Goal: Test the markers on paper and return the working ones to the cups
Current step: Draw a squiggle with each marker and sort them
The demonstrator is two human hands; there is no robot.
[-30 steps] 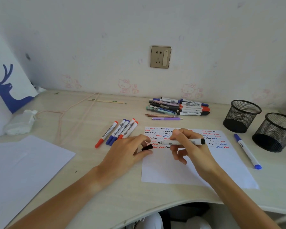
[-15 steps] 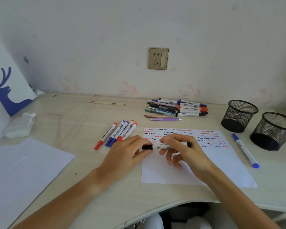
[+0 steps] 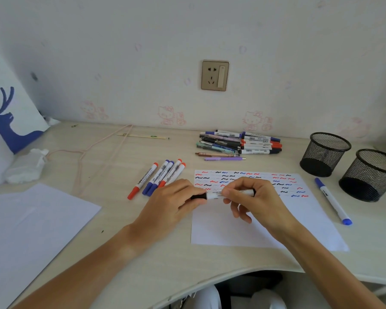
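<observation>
A white marker with a black cap lies level between both hands, just above the test paper, which carries rows of red, blue and black squiggles. My left hand pinches the black cap end. My right hand grips the barrel. The cap sits on the marker. Two black mesh cups stand at the right. A blue marker lies beside them. Several red and blue markers lie left of the paper.
A pile of markers and pens sits near the wall. A blank sheet covers the left part of the desk. A crumpled tissue, a pink cord and a white bag with a blue deer are at the left.
The cap in my left hand and the marker in my right hand have come together; the marker's tip is now covered. The hands have drawn close.
</observation>
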